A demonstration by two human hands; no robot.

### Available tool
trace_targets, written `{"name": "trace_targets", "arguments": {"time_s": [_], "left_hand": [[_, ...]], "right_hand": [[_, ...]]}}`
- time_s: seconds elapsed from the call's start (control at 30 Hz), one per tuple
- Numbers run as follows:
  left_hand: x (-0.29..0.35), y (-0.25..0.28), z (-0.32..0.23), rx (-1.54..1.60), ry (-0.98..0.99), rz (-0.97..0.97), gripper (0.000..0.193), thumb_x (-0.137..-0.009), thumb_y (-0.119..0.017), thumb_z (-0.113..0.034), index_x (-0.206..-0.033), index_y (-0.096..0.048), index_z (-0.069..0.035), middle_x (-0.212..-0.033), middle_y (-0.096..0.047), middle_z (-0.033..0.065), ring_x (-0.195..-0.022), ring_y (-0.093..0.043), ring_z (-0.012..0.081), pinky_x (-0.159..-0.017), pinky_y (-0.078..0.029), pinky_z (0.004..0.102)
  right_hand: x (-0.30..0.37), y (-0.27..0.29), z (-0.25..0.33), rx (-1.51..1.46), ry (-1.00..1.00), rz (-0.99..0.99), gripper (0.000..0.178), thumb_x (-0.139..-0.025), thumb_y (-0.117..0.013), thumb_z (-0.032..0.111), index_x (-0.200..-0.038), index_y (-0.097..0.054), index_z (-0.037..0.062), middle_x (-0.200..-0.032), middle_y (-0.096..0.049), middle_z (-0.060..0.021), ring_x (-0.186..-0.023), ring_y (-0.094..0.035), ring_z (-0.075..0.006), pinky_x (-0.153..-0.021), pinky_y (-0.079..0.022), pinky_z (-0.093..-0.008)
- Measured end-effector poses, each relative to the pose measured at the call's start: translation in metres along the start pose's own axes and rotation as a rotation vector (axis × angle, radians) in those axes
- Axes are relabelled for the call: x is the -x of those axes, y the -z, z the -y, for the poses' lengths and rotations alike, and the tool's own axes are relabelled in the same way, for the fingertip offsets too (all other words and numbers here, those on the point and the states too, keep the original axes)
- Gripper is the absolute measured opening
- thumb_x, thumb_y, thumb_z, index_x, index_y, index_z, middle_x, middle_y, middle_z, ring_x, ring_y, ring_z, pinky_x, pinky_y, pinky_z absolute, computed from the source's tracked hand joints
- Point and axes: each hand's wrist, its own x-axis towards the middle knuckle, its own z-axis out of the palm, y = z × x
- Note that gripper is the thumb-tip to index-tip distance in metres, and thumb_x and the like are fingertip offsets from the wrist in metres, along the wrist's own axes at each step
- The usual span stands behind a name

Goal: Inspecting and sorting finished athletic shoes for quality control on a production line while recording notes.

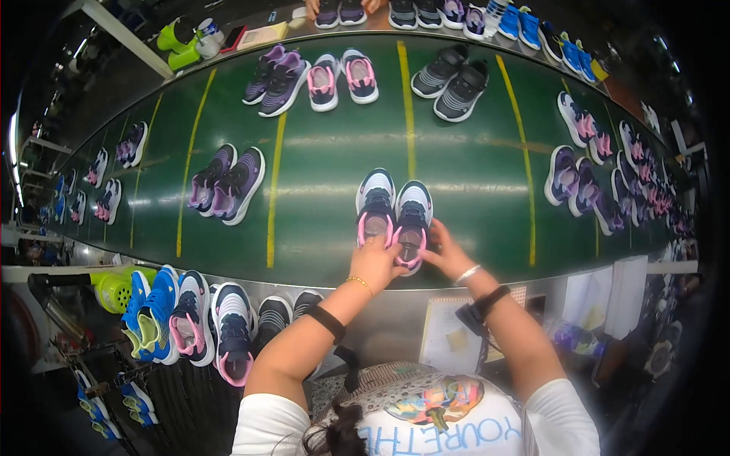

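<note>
A pair of navy and white sneakers with pink collars lies on the green conveyor belt in front of me, toes pointing away. My left hand (372, 263) is closed at the heels, its fingers at the pink collar of the left sneaker (376, 195) and its thumb reaching to the right sneaker's heel. My right hand (449, 254) curls against the outer side of the right sneaker (414, 207), fingers bent around the heel area. Both sneakers sit side by side, nearly touching. The fingertips inside the collar are partly hidden.
Other sneaker pairs stand on the belt (327, 167): purple-black (242, 186), pink-navy (360, 76), black-grey (461, 91), several at the right. Along the near-left edge is a row with blue sneakers (160, 311). Across the belt, a person's hands (372, 6) touch shoes. Papers (450, 332) lie near me.
</note>
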Motion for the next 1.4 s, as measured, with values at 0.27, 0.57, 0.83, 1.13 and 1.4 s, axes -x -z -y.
{"name": "trace_targets", "arguments": {"time_s": [0.27,0.57,0.83,1.13,1.4], "left_hand": [[-0.019,-0.038,0.052,0.108,0.213,-0.647,0.048,-0.072,-0.064,-0.016,-0.114,-0.044,-0.002,-0.088,-0.054,0.0157,-0.085,-0.054,0.0303,-0.077,-0.044,0.0357],[0.020,0.017,0.056,1.578,0.412,0.023,0.049,-0.072,-0.046,0.002,-0.121,-0.044,-0.003,-0.112,-0.055,0.0084,-0.102,-0.054,0.0201,-0.087,-0.042,0.0305],[0.087,0.047,0.017,1.935,0.252,0.108,0.046,-0.078,-0.043,0.001,-0.124,-0.040,-0.002,-0.118,-0.052,0.0105,-0.105,-0.054,0.0211,-0.090,-0.044,0.0330],[0.115,0.041,0.008,2.088,0.059,0.093,0.063,-0.079,-0.058,-0.016,-0.133,-0.027,-0.005,-0.125,-0.045,0.0090,-0.113,-0.047,0.0214,-0.095,-0.039,0.0343],[0.142,0.083,-0.024,1.955,-0.424,-0.044,0.082,-0.080,-0.048,-0.055,-0.138,-0.014,-0.009,-0.133,-0.034,0.0130,-0.119,-0.040,0.0241,-0.098,-0.035,0.0381]], "right_hand": [[-0.022,-0.038,-0.007,0.077,-0.058,-0.271,0.077,-0.066,-0.058,0.003,-0.134,-0.022,0.0133,-0.118,-0.038,-0.0258,-0.106,-0.043,-0.0428,-0.093,-0.038,-0.0413],[0.022,-0.024,-0.004,-1.054,-0.158,-0.194,0.050,-0.075,-0.045,-0.007,-0.123,-0.041,0.0055,-0.117,-0.052,-0.0094,-0.104,-0.053,-0.0185,-0.085,-0.045,-0.0296],[0.081,-0.024,0.026,-1.474,-0.083,0.047,0.038,-0.083,-0.046,-0.002,-0.121,-0.043,0.0003,-0.115,-0.054,-0.0114,-0.101,-0.056,-0.0205,-0.087,-0.046,-0.0333],[0.123,-0.020,0.077,-1.517,-0.002,0.091,0.046,-0.083,-0.046,-0.003,-0.128,-0.036,0.0043,-0.119,-0.050,-0.0109,-0.104,-0.053,-0.0209,-0.089,-0.045,-0.0330],[0.155,0.001,0.097,-1.233,0.470,0.172,0.069,-0.081,-0.057,0.038,-0.135,-0.025,0.0087,-0.128,-0.042,-0.0101,-0.120,-0.040,-0.0233,-0.101,-0.032,-0.0371]]}}
